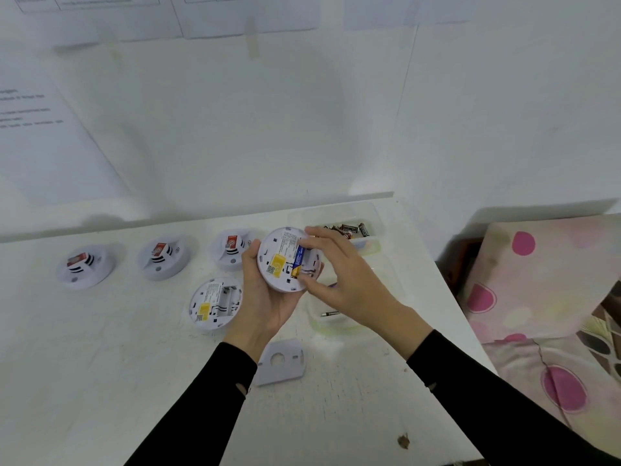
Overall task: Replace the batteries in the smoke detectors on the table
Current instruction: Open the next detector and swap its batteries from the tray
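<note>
My left hand [260,297] grips a white round smoke detector [279,260], back side up, with a yellow label showing. A blue battery [297,262] lies in its compartment, pinched by the fingers of my right hand [339,280]. A second detector [215,303] lies back side up on the table with its battery bay open. Three more detectors [85,266] [163,257] [232,248] stand in a row at the back, face up. A white cover plate [280,363] lies near my left wrist.
A clear tub [373,215] with several batteries stands at the back right. Another clear tub [332,327] holding a battery sits under my right wrist. The white table [100,381] ends at the right beside a pink-spotted cloth [544,297]. A wall with papers rises behind.
</note>
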Tool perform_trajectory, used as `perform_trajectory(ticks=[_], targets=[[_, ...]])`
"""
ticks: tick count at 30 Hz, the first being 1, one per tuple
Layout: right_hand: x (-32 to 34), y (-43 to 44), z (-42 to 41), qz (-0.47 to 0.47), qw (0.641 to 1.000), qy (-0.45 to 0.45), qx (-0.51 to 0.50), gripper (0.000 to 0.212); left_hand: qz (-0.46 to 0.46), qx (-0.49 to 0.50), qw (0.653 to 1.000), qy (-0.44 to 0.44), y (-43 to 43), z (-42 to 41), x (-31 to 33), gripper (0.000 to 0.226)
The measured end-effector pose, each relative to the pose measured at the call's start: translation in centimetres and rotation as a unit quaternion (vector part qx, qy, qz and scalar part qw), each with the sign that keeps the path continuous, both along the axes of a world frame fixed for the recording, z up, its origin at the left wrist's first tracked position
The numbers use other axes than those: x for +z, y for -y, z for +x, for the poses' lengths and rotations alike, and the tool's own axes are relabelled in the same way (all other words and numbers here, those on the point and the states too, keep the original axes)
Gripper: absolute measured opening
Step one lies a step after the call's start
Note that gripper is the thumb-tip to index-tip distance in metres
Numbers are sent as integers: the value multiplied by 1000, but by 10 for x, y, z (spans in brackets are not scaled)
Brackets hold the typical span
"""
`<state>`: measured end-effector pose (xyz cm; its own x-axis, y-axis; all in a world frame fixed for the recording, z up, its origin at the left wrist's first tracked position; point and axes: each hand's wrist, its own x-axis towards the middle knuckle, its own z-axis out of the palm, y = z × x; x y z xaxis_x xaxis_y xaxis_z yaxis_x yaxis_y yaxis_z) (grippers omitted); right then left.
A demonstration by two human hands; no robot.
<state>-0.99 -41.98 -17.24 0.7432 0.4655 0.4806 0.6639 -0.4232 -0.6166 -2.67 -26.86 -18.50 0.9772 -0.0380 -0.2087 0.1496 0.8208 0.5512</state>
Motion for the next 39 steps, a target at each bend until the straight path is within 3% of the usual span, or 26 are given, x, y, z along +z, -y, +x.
perform_trajectory(ticks=[3, 9, 16, 21, 27, 29, 32, 34, 39], targets=[[1, -1, 1, -2, 1000, -18, 12, 53, 21, -6, 1000, -1, 0, 0, 0, 57], [3, -6, -1, -5, 1000, -14, -3, 46, 67, -25, 997, 1, 1, -1, 0, 56], [1, -8, 0, -10, 998, 49, -26, 44, 84, -41, 996, 10, 6, -1, -2, 56], [-2, 0, 0, -43, 998, -10, 38, 44, 45, -18, 999, -25, 3, -1, -10, 58], [-12, 12, 5, -76, 987, 121, 78, 24, 6, 4, 1000, -17, -4, 0, -6, 60], [-8, 11, 2, -27, 989, 132, 65, 24, -5, 11, 1000, -23, -4, 0, -6, 59], [0, 9, -4, 155, 987, 23, -32, 21, -32, 26, 999, -26, -5, 0, -7, 52], [0, 13, 0, 181, 975, -59, -116, 17, -40, 29, 999, -19, -10, -1, -9, 52], [-21, 23, 13, -94, 972, -195, -91, 22, -43, 21, 999, -6, -17, -2, -9, 56]])
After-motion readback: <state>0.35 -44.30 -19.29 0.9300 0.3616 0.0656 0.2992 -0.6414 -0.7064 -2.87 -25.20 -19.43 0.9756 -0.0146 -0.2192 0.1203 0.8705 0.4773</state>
